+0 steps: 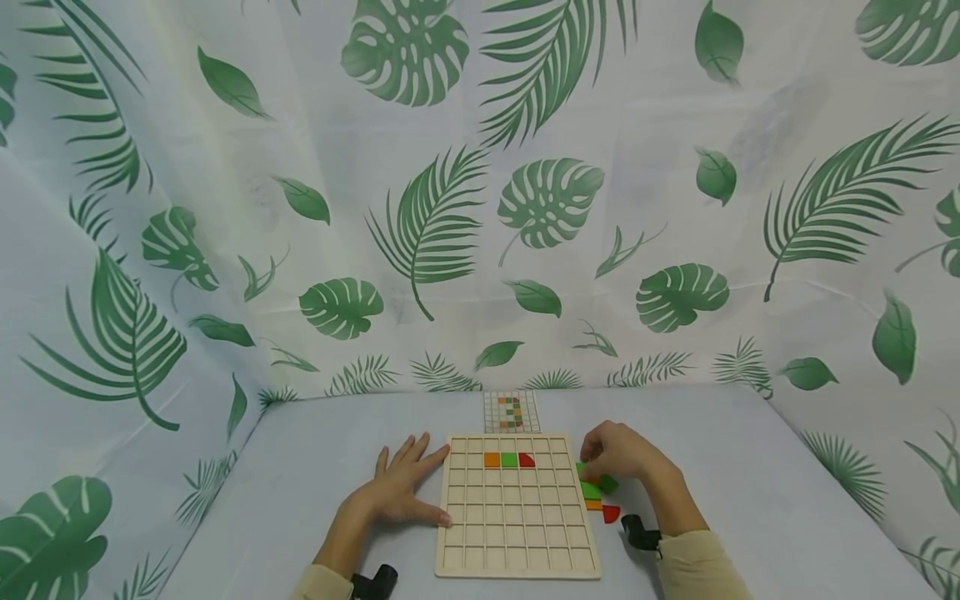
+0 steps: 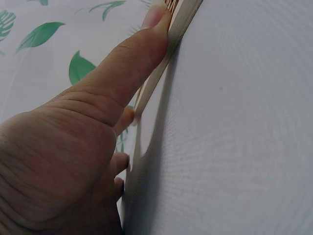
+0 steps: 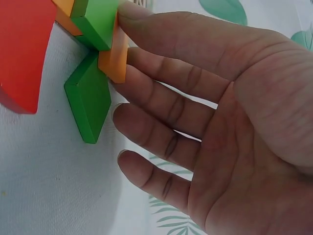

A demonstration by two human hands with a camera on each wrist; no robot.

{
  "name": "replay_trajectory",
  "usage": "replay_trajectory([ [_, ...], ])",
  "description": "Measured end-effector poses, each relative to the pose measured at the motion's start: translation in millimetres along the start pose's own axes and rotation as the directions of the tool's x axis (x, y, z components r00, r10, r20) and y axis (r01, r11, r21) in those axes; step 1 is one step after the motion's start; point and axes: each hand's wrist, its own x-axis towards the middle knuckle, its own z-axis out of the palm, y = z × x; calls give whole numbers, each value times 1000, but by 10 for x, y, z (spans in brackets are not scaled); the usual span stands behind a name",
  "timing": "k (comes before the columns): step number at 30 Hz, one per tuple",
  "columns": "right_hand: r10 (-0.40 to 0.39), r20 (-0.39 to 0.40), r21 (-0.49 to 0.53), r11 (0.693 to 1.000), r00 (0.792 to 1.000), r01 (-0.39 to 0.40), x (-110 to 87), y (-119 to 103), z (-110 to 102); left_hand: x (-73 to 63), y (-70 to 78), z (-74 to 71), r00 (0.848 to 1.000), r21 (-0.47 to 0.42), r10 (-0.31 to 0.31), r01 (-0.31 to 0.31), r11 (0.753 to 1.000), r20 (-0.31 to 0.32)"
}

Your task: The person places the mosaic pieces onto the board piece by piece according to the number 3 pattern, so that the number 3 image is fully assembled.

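Note:
A pale wooden grid board (image 1: pixel 517 533) lies on the table. In its second row sit an orange square tile (image 1: pixel 492 460), a green square tile (image 1: pixel 509 460) and a red rounded tile (image 1: pixel 527 460). My left hand (image 1: pixel 397 492) is spread at the board's left edge; its thumb (image 2: pixel 142 44) touches the rim. Right of the board, my right hand (image 1: pixel 622 454) pinches an orange tile (image 3: pixel 116 56) among loose pieces. Beside its fingertips are a light green block (image 3: pixel 100 24) and a darker green tile (image 3: pixel 90 100). A red rounded piece (image 3: pixel 24 54) lies nearer the wrist camera's left side.
Behind the board lies a small pattern card (image 1: pixel 491 417) printed with a grid and coloured shapes. A white cloth covers the table (image 1: pixel 300 467). Leaf-print curtains (image 1: pixel 450 350) hang at the back and sides. A black wrist camera (image 1: pixel 639 533) is strapped to the right wrist.

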Motion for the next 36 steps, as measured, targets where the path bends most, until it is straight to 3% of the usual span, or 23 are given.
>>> replay_trajectory([
  [36,-22,64,3,1000,998,22,-26,-22,0,-17,17,-4,1000,7,11,-11,1000,-2],
])
